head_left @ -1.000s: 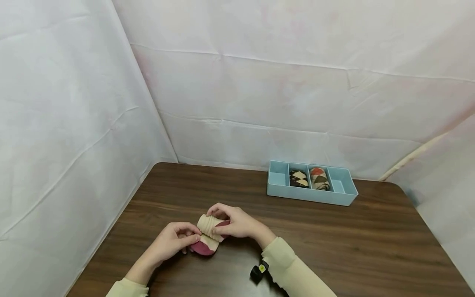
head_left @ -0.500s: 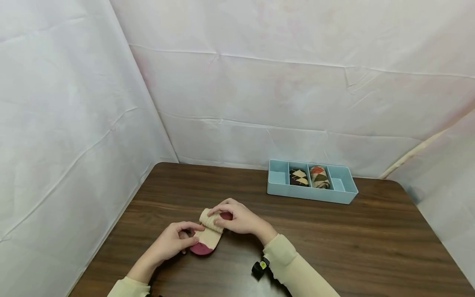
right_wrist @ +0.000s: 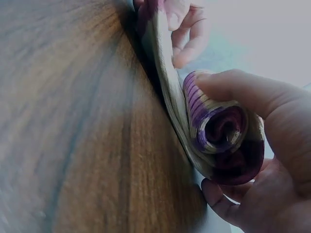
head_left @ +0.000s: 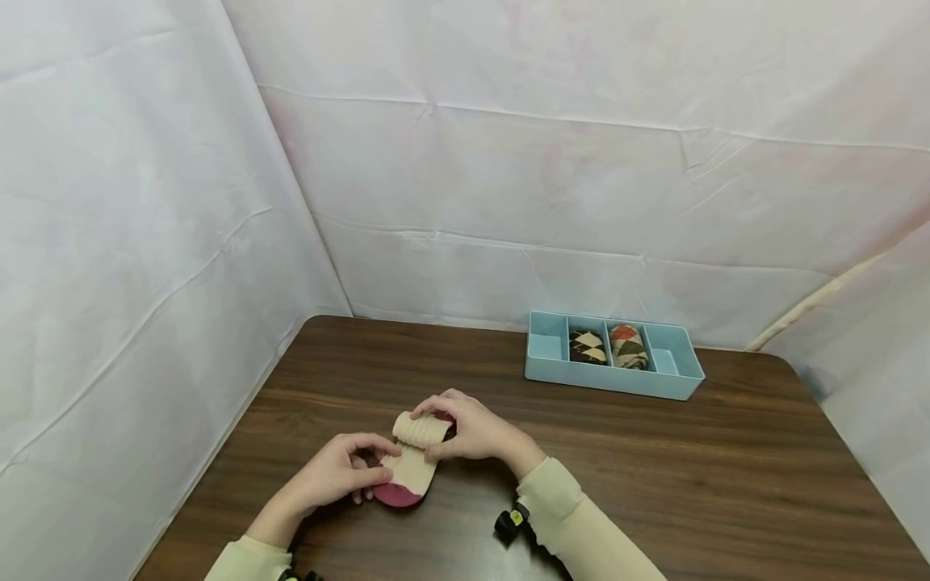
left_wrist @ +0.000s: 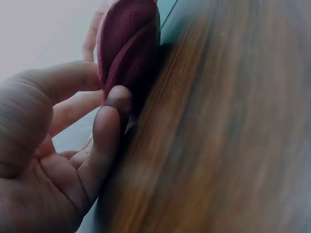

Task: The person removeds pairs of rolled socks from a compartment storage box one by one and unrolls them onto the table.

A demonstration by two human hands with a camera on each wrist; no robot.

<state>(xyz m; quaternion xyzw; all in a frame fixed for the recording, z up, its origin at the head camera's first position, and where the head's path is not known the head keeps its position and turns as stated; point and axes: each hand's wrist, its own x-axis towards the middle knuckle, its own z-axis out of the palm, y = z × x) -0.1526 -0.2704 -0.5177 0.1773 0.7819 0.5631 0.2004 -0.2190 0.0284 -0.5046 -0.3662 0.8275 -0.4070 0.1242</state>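
A cream sock with maroon parts (head_left: 414,472) lies on the wooden table, its far end turned over into a ribbed roll (head_left: 421,430). From the right wrist view, that roll (right_wrist: 221,126) shows as a spiral with purple stripes and maroon inside. My right hand (head_left: 472,428) grips it, thumb (right_wrist: 238,87) on one side and fingers on the other. At the near end, my left hand (head_left: 337,468) holds the sock's edge beside the maroon toe. The left wrist view shows layered maroon fabric (left_wrist: 129,43) between its thumb and fingers.
A light blue divided tray (head_left: 610,379) stands at the table's back right. Two middle compartments hold a black-and-cream argyle sock roll (head_left: 587,347) and a multicoloured argyle one (head_left: 628,349). White cloth (head_left: 472,202) hangs behind and at the sides.
The rolled part has shifted up and away from my left hand, so more of the flat cream fabric shows. My right hand has moved slightly with it; the left barely moved.
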